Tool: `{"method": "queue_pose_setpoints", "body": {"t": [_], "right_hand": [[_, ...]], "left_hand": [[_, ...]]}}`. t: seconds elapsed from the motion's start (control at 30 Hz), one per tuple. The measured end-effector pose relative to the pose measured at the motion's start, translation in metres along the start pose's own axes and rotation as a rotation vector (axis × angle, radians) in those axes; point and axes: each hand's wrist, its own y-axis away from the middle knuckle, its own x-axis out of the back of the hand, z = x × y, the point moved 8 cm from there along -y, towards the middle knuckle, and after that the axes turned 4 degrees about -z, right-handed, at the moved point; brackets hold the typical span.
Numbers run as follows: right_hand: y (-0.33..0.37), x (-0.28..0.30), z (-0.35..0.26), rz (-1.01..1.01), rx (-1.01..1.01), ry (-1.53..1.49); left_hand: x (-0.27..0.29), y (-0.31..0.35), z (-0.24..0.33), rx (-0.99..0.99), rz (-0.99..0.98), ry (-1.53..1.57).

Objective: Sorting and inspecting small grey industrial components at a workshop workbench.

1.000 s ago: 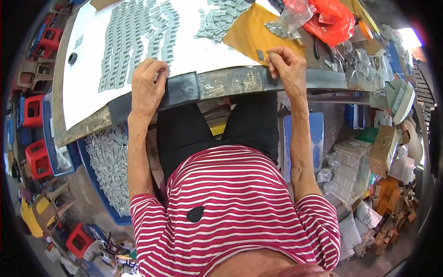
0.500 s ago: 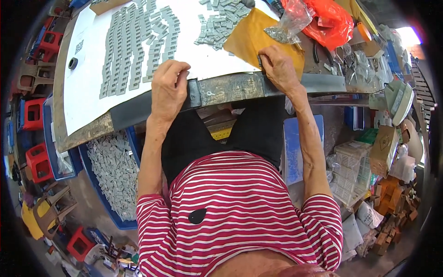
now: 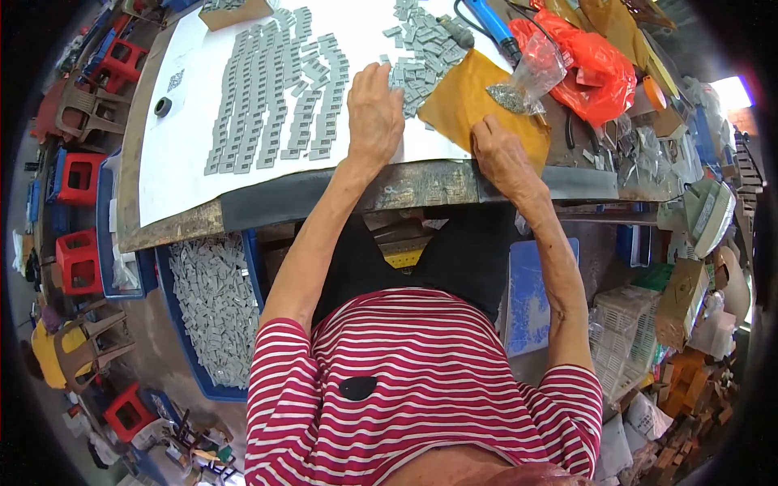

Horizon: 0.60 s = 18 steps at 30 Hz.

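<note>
Head view: our left hand (image 3: 374, 113) lies palm-down, fingers loosely spread, on the white sheet (image 3: 174, 170), fingertips touching the loose pile of grey parts (image 3: 421, 57) just ahead. It pinches nothing we can see. Left of that hand, rows of grey parts (image 3: 275, 97) lie laid out flat. Our right hand (image 3: 501, 154) rests on the yellow envelope (image 3: 466, 101), fingers curled; whether it pinches anything, cannot tell. Just beyond the right hand: clear bag of small bits (image 3: 527, 81), then orange bag (image 3: 596, 69). Blue-handled tool (image 3: 494, 23) lies past the pile.
</note>
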Motion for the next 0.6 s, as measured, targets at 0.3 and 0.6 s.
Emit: {"method": "queue_pose_setpoints", "body": {"t": [0.3,0.6], "right_hand": [[-0.003,0.005,0.008,-0.005,-0.003,-0.022],[0.002,0.000,0.011,0.024,-0.003,-0.084]], "left_hand": [[-0.057,-0.037,-0.024,0.080,-0.137,-0.244],[-0.057,-0.030,-0.025,0.032,-0.136,-0.285]]}}
